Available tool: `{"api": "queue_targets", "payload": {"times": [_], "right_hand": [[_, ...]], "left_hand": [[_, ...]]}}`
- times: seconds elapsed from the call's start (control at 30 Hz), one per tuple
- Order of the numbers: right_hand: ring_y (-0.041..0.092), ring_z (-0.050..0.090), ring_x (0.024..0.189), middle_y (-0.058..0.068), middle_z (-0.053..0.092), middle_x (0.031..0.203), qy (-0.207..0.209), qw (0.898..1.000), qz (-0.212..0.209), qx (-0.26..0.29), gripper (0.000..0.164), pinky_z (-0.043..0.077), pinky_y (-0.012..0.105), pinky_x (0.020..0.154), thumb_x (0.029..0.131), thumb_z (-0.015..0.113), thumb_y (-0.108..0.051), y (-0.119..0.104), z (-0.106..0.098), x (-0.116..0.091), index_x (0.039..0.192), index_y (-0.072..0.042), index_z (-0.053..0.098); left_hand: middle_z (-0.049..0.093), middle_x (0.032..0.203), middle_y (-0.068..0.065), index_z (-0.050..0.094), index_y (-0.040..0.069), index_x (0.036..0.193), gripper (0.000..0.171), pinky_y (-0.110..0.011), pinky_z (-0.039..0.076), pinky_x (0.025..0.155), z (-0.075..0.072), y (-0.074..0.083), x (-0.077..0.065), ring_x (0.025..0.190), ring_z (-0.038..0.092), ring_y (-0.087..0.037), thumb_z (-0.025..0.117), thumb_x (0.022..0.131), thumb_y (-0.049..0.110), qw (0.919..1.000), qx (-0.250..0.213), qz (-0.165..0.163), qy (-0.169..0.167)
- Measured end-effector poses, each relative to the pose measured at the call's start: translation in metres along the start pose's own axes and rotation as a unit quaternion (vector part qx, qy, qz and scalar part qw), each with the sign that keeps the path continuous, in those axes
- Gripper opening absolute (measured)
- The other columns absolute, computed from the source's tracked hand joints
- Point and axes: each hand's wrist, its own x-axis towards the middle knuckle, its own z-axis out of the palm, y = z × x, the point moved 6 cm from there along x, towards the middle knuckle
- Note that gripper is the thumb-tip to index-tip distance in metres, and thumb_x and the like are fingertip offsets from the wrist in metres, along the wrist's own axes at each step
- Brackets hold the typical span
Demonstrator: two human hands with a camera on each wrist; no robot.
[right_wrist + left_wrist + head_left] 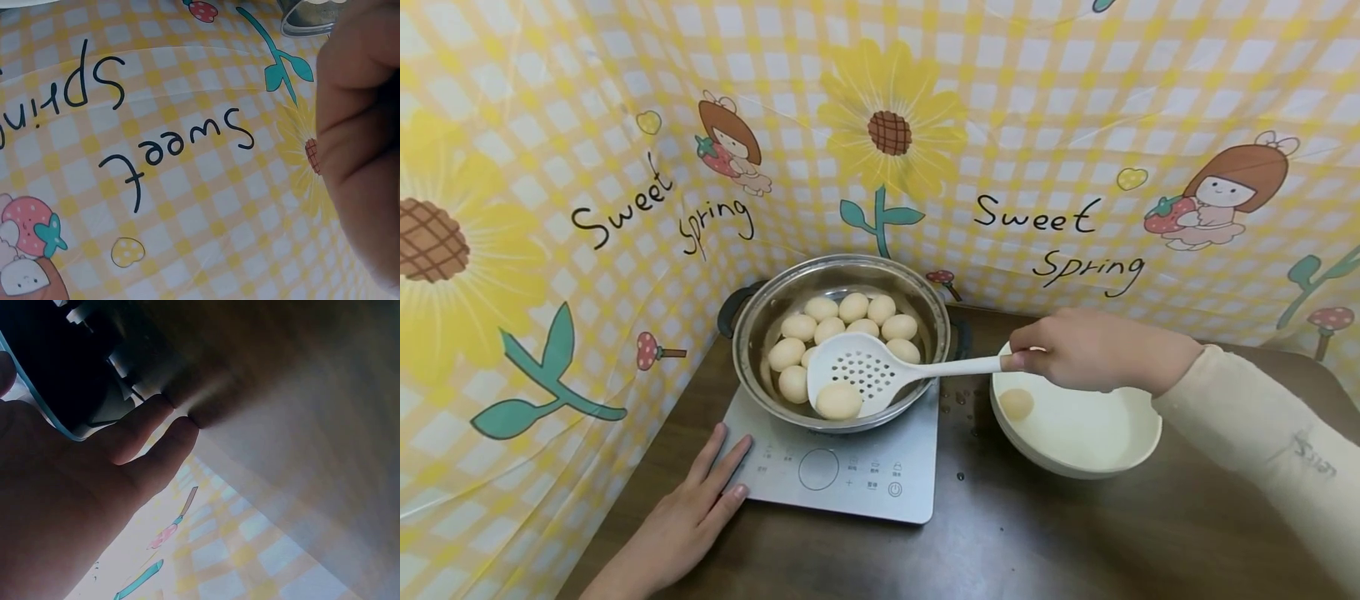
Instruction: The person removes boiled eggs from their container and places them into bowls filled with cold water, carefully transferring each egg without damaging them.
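In the head view my right hand grips the handle of a white slotted spoon, held tilted over the steel pot. One pale egg lies at the near edge of the spoon's perforated bowl. Several more eggs sit inside the pot, some partly hidden by the spoon. My left hand rests at the left edge of the induction cooker, its fingers extended; the left wrist view shows this hand from below. Curled fingers fill the right side of the right wrist view.
A white bowl with a single egg in it stands right of the pot, below my right forearm. Water drops dot the brown table. A yellow checked cloth covers the walls behind and at left.
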Motion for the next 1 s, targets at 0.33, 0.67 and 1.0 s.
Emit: {"api": "queue_targets", "payload": {"times": [0.33,0.67,1.0], "right_hand": [[0.011,0.033,0.048,-0.003,0.041,0.064,-0.065,0.984,0.068,0.154,0.021,0.031,0.028,0.045,0.106,0.056,-0.026,0.016,0.0,-0.008,0.091,-0.016,0.067],[0.014,0.041,0.06,-0.001,0.048,0.073,-0.035,0.983,0.076,0.166,0.026,0.038,0.03,0.054,0.106,0.056,-0.031,0.029,-0.014,-0.031,0.085,-0.018,0.064],[0.014,0.046,0.071,0.0,0.049,0.077,-0.02,0.979,0.108,0.173,0.026,0.041,0.031,0.061,0.107,0.053,-0.032,0.056,-0.025,-0.072,0.09,-0.017,0.066]], "left_hand": [[0.007,0.167,-0.019,0.03,0.021,0.161,0.058,-0.07,0.044,0.085,0.001,0.004,0.003,0.132,0.043,-0.054,0.047,0.109,0.038,1.0,0.0,0.001,-0.006],[0.007,0.167,-0.02,0.03,0.019,0.161,0.058,-0.071,0.043,0.085,0.002,0.004,0.003,0.132,0.041,-0.056,0.046,0.109,0.037,0.9999,-0.006,0.004,-0.009],[0.005,0.167,-0.021,0.027,0.018,0.162,0.059,-0.072,0.042,0.086,0.002,0.001,0.0,0.134,0.038,-0.057,0.047,0.109,0.036,1.0,-0.005,0.006,-0.006]]}}
